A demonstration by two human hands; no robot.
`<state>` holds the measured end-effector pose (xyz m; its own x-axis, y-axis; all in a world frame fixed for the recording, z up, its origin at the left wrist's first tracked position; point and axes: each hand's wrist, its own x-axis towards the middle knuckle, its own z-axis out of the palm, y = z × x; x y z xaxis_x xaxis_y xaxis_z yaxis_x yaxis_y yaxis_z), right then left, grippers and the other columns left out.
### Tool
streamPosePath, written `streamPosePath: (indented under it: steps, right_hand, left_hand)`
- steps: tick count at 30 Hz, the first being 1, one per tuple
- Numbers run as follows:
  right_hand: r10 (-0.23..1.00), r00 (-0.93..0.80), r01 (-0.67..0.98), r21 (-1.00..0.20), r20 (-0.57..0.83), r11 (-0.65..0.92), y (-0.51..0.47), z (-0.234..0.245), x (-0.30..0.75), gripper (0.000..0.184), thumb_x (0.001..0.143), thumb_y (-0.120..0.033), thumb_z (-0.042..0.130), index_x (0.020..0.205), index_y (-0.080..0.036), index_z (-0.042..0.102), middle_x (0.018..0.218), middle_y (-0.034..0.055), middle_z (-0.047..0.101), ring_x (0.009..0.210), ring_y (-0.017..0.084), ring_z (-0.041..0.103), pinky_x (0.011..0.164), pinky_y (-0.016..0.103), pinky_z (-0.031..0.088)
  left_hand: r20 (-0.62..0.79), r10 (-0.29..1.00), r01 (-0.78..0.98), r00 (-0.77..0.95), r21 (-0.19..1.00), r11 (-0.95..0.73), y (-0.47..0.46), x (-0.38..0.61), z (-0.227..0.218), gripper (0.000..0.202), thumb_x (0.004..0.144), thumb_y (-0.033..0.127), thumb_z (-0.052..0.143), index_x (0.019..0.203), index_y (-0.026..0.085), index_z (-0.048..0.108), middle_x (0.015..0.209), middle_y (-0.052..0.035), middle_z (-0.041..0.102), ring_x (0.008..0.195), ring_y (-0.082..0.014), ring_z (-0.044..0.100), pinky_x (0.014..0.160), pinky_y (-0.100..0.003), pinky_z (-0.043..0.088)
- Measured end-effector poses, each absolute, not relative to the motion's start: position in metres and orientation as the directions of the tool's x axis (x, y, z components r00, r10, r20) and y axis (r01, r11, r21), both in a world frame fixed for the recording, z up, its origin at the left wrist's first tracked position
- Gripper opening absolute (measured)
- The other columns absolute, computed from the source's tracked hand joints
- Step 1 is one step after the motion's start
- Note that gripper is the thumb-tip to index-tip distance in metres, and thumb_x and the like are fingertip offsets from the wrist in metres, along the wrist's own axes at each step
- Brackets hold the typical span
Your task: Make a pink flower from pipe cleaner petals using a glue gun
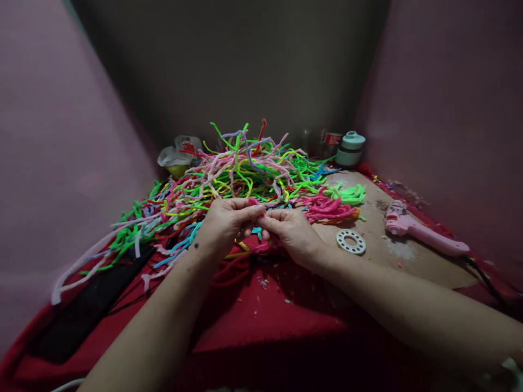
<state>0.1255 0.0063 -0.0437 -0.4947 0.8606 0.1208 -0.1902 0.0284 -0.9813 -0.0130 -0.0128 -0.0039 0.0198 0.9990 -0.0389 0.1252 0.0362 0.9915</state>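
My left hand [229,220] and my right hand [289,228] meet above the front of the table, both with thumb and fingers pinched together. Between their fingertips is a pink pipe cleaner [253,202], of which only a small part shows; the fingers cover the rest. Right behind the hands rises a large tangled heap of pipe cleaners [245,169] in green, pink, yellow, red and lilac. A bundle of deep pink pipe cleaners [330,208] lies just beyond my right hand.
A pink hot glue gun [425,231] rests on a brown board [368,272] at right, near a white ring with holes [351,242]. A lidded teal container [350,149] stands behind. A black flat object [90,310] lies at left on the red cloth [261,321].
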Motion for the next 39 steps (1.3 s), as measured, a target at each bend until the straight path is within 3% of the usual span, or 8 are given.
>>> streamPosePath:
  steps: [6, 11, 14, 20, 25, 28, 32, 39]
  right_hand:
    - [0.886, -0.450, -0.141, -0.989, 0.110, 0.051, 0.001, -0.041, 0.123, 0.032, 0.077, -0.040, 0.057, 0.059, -0.013, 0.057, 0.048, -0.0037, 0.049, 0.041, 0.004, 0.037, 0.042, 0.020, 0.026]
    - [0.877, -0.475, -0.356, -0.898, -0.064, -0.259, -0.002, -0.045, 0.118, 0.027, 0.074, -0.038, 0.061, 0.062, -0.014, 0.054, 0.043, -0.0060, 0.045, 0.034, 0.004, 0.035, 0.036, 0.019, 0.022]
    - [0.856, -0.506, -0.393, -0.855, -0.105, -0.338, -0.003, -0.046, 0.117, 0.021, 0.073, -0.033, 0.060, 0.068, -0.014, 0.056, 0.041, -0.0067, 0.044, 0.032, 0.005, 0.035, 0.034, 0.019, 0.024]
    - [0.857, -0.515, -0.246, -0.958, 0.002, -0.145, -0.003, -0.042, 0.120, 0.027, 0.077, -0.040, 0.057, 0.072, -0.014, 0.056, 0.059, 0.0011, 0.062, 0.049, 0.009, 0.054, 0.050, 0.022, 0.042]
    - [0.894, -0.430, -0.173, -0.983, 0.129, 0.059, 0.000, -0.035, 0.123, 0.020, 0.073, -0.032, 0.062, 0.066, -0.015, 0.054, 0.057, -0.0041, 0.054, 0.051, 0.007, 0.049, 0.054, 0.021, 0.041]
    - [0.859, -0.506, -0.158, -0.987, 0.072, -0.011, 0.001, -0.037, 0.124, 0.023, 0.073, -0.035, 0.061, 0.064, -0.016, 0.051, 0.051, -0.0046, 0.052, 0.044, 0.007, 0.046, 0.045, 0.020, 0.036]
    - [0.828, -0.560, -0.201, -0.969, -0.008, -0.146, 0.000, -0.042, 0.124, 0.022, 0.076, -0.038, 0.057, 0.072, -0.017, 0.050, 0.053, -0.0021, 0.059, 0.046, 0.012, 0.057, 0.044, 0.021, 0.041]
    - [0.800, -0.600, -0.255, -0.948, 0.002, -0.189, 0.003, -0.050, 0.126, 0.016, 0.077, -0.031, 0.058, 0.076, -0.016, 0.057, 0.059, 0.0009, 0.064, 0.050, 0.013, 0.060, 0.049, 0.024, 0.045]
  left_hand:
    - [-0.028, 0.997, -0.040, -0.070, 0.999, 0.025, -0.012, -0.012, -0.009, 0.024, 0.068, 0.033, 0.067, 0.059, 0.013, 0.058, 0.036, 0.0057, 0.043, 0.030, -0.0026, 0.030, 0.032, -0.017, 0.017]
    - [0.044, 0.987, -0.025, -0.158, 0.998, -0.049, -0.014, -0.002, -0.013, 0.021, 0.069, 0.028, 0.066, 0.059, 0.012, 0.058, 0.035, 0.0059, 0.042, 0.031, -0.0022, 0.031, 0.034, -0.016, 0.019]
    - [0.106, 0.968, 0.033, -0.226, 0.994, -0.102, -0.013, 0.001, -0.015, 0.020, 0.069, 0.027, 0.065, 0.058, 0.011, 0.058, 0.038, 0.0046, 0.047, 0.032, -0.0026, 0.033, 0.034, -0.017, 0.020]
    - [0.054, 0.971, 0.050, -0.232, 0.998, -0.044, -0.011, -0.005, -0.017, 0.024, 0.064, 0.031, 0.068, 0.056, 0.013, 0.055, 0.037, 0.0090, 0.033, 0.034, -0.0015, 0.024, 0.034, -0.017, 0.015]
    - [0.036, 0.983, 0.041, -0.178, 0.999, -0.029, -0.016, -0.003, -0.009, 0.027, 0.058, 0.033, 0.072, 0.053, 0.012, 0.055, 0.040, 0.0085, 0.034, 0.036, -0.0019, 0.024, 0.035, -0.018, 0.016]
    - [0.048, 0.987, 0.068, -0.151, 0.997, -0.038, -0.018, -0.001, -0.004, 0.021, 0.059, 0.028, 0.070, 0.056, 0.012, 0.058, 0.040, 0.0077, 0.038, 0.036, -0.0027, 0.029, 0.035, -0.018, 0.019]
    - [0.042, 0.994, 0.063, -0.105, 0.997, -0.036, -0.017, -0.003, -0.006, 0.016, 0.061, 0.026, 0.069, 0.061, 0.013, 0.060, 0.041, 0.0073, 0.042, 0.036, -0.0035, 0.032, 0.035, -0.017, 0.022]
    - [-0.065, 0.998, 0.029, 0.015, 0.997, 0.065, -0.013, -0.013, -0.009, 0.021, 0.062, 0.029, 0.071, 0.058, 0.014, 0.056, 0.039, 0.0063, 0.043, 0.033, -0.0038, 0.034, 0.035, -0.017, 0.023]
